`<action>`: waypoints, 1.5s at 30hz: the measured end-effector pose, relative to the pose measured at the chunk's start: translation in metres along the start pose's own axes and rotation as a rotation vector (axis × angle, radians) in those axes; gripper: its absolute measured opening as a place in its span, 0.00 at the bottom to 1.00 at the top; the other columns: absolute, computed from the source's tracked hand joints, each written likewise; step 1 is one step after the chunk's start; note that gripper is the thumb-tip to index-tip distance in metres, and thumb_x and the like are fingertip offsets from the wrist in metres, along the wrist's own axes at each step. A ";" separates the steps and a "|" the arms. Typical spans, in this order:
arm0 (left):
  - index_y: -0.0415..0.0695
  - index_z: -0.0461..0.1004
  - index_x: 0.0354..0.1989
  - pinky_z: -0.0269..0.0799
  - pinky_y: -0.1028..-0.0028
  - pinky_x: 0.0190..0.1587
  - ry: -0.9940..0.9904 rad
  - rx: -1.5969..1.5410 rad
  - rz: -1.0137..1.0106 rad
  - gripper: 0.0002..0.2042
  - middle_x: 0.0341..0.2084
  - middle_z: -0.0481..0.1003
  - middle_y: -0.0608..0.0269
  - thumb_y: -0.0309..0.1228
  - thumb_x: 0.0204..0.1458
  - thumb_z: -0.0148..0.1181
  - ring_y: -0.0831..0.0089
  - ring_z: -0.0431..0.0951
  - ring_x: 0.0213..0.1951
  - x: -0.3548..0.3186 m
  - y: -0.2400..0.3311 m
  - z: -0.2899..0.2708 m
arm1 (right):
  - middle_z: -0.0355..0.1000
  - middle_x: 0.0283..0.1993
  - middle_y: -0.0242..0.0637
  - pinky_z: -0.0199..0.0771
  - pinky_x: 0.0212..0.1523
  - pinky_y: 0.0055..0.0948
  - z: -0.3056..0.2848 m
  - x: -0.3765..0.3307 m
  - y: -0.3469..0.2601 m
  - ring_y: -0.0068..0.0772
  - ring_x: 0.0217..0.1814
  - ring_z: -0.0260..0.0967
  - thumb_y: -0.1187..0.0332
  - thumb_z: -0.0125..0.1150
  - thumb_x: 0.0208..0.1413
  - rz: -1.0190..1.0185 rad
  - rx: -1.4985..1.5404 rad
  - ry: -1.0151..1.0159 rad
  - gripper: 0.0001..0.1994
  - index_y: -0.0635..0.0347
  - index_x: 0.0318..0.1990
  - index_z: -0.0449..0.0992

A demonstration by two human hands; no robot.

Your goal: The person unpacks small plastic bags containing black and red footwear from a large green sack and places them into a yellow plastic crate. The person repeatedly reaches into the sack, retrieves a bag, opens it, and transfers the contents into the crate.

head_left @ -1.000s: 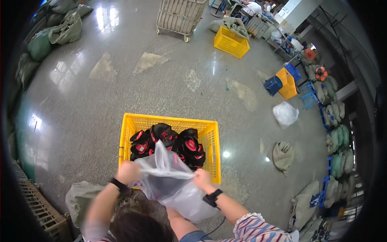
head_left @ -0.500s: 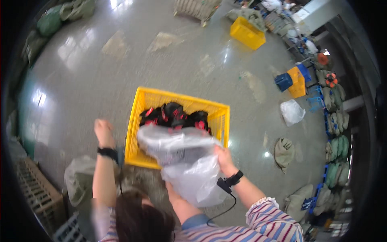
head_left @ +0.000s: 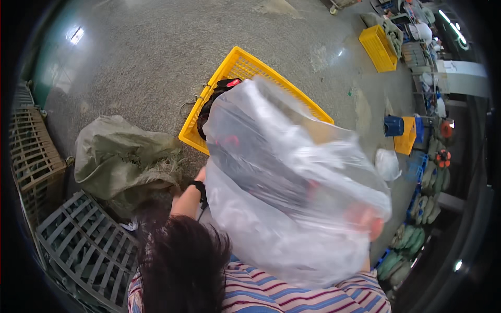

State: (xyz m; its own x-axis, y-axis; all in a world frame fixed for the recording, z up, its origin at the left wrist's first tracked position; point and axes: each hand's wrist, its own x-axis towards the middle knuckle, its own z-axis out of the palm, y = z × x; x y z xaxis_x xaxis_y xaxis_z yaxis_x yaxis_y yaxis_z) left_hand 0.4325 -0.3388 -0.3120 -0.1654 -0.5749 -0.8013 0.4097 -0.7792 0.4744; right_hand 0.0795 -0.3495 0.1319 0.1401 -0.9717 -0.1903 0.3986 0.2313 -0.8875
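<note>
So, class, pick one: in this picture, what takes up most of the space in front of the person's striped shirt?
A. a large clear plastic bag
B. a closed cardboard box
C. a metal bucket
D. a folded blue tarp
A: a large clear plastic bag billows above the striped shirt, hiding part of the yellow crate on the floor, with the right hand showing through its lower right side.

The large clear plastic bag [head_left: 292, 188] fills the centre of the view and blocks access to most of the yellow crate [head_left: 245, 68] behind it. Open grey floor [head_left: 146, 57] lies from 10 to 12 o'clock. A crumpled green sack [head_left: 120, 156] obstructs 9 o'clock, touching the crate's near corner. A grey plastic pallet [head_left: 78, 240] closes 8 o'clock.
</note>
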 end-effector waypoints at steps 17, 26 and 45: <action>0.40 0.71 0.39 0.70 0.75 0.35 0.000 -0.026 0.196 0.11 0.28 0.73 0.65 0.34 0.59 0.47 0.75 0.72 0.31 0.008 0.058 0.125 | 0.74 0.35 0.30 0.70 0.38 0.27 -0.047 0.139 0.044 0.22 0.36 0.69 0.58 0.60 0.54 0.265 -0.523 0.103 0.16 0.64 0.37 0.75; 0.45 0.63 0.20 0.61 0.77 0.23 -0.199 0.196 0.448 0.15 0.15 0.60 0.74 0.36 0.59 0.48 0.82 0.60 0.19 -0.089 0.185 0.259 | 0.76 0.39 0.45 0.73 0.41 0.42 -0.228 0.042 0.057 0.46 0.44 0.74 0.68 0.48 0.49 1.048 -2.074 -0.171 0.13 0.59 0.35 0.80; 0.43 0.68 0.23 0.59 0.49 0.54 -0.528 0.328 1.500 0.10 0.52 0.63 0.51 0.34 0.46 0.62 0.53 0.63 0.55 -0.221 0.248 0.307 | 0.70 0.34 0.29 0.71 0.34 0.22 -0.062 0.113 0.017 0.20 0.32 0.68 0.70 0.48 0.56 0.061 -0.719 0.303 0.07 0.59 0.39 0.70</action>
State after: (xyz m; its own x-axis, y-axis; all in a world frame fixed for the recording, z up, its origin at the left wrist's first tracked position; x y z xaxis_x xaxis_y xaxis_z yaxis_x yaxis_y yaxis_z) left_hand 0.2957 -0.4817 0.0946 -0.1168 -0.7893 0.6028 0.2909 0.5532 0.7806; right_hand 0.0458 -0.4580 0.0695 -0.1522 -0.9530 -0.2619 -0.3014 0.2971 -0.9060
